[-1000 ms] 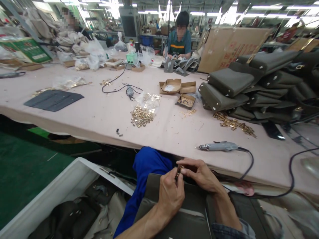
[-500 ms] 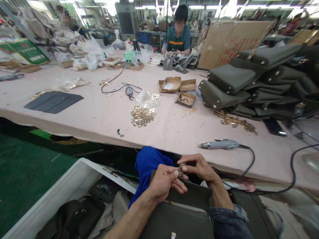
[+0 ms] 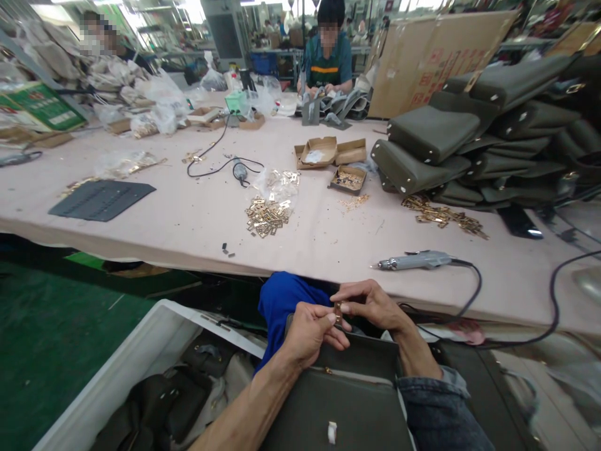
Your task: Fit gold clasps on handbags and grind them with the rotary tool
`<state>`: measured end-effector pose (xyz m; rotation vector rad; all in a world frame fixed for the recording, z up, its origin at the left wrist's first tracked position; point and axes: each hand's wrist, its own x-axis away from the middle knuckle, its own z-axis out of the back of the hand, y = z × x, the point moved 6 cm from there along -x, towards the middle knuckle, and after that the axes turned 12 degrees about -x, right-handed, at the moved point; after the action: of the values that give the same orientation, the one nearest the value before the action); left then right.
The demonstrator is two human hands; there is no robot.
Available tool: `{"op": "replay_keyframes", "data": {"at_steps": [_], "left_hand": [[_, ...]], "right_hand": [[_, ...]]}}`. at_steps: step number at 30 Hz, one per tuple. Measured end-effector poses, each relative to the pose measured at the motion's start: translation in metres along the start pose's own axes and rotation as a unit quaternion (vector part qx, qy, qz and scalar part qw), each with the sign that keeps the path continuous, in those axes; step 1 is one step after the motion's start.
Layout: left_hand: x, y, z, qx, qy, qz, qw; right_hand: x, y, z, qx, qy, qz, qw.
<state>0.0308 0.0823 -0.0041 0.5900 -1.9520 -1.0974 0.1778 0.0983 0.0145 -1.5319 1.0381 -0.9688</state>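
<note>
Between the fingertips of both hands is a small gold metal plate (image 3: 338, 312), held above a dark olive bag (image 3: 347, 401) on my lap. My left hand (image 3: 312, 332) pinches its lower part with thumb and fingers. From the right, my right hand (image 3: 369, 305) grips its upper part between thumb and index finger. The bag has a zipper near its top and a white tab lower down. An electric screwdriver (image 3: 416, 260) lies on the table (image 3: 197, 232) just beyond my hands.
Gold plates (image 3: 267, 216) lie in a pile mid-table, near an open box of small parts (image 3: 348, 180). Olive bags (image 3: 432, 134) are stacked at the right. A white bin (image 3: 126, 357) stands at lower left. Across the table sits a person (image 3: 327, 59).
The view has shifted slightly. Both hands remain together around the gold plate, which looks turned slightly between the fingertips.
</note>
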Motion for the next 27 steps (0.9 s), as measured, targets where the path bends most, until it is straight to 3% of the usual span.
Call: {"op": "replay_keyframes", "data": {"at_steps": [3,7,10,12,15,18,20,23,25,27], "left_hand": [[0.000,0.000,-0.002,-0.014,0.038,-0.026,0.999],[0.011,0.004,0.001,-0.040,0.078,-0.050,0.995],[0.027,0.009,0.011,-0.042,0.122,-0.056,0.990],[0.037,0.013,0.018,-0.047,0.159,-0.060,0.984],[0.046,0.014,0.023,-0.062,0.200,-0.070,0.975],[0.046,0.010,0.021,-0.062,0.207,-0.077,0.973],[0.045,0.007,0.020,-0.058,0.215,-0.081,0.971],[0.043,0.005,0.020,-0.052,0.222,-0.086,0.970],[0.043,0.006,0.020,-0.048,0.211,-0.094,0.972],[0.042,0.006,0.021,-0.049,0.202,-0.100,0.973]], "right_hand": [[0.018,0.004,0.008,0.014,0.062,-0.002,0.998],[0.084,0.018,0.008,-0.035,0.200,-0.006,0.979],[0.130,0.048,-0.023,-0.007,0.250,-0.075,0.965],[0.143,0.069,-0.050,0.027,0.269,-0.106,0.957],[0.138,0.087,-0.077,0.006,0.257,-0.091,0.962],[0.129,0.082,-0.072,-0.019,0.213,-0.099,0.972],[0.126,0.066,-0.055,0.004,0.189,-0.117,0.975],[0.111,0.026,-0.028,0.047,0.225,-0.072,0.971],[0.088,0.003,-0.023,0.064,0.243,-0.034,0.967],[0.058,-0.010,-0.032,0.084,0.216,-0.022,0.972]]}}
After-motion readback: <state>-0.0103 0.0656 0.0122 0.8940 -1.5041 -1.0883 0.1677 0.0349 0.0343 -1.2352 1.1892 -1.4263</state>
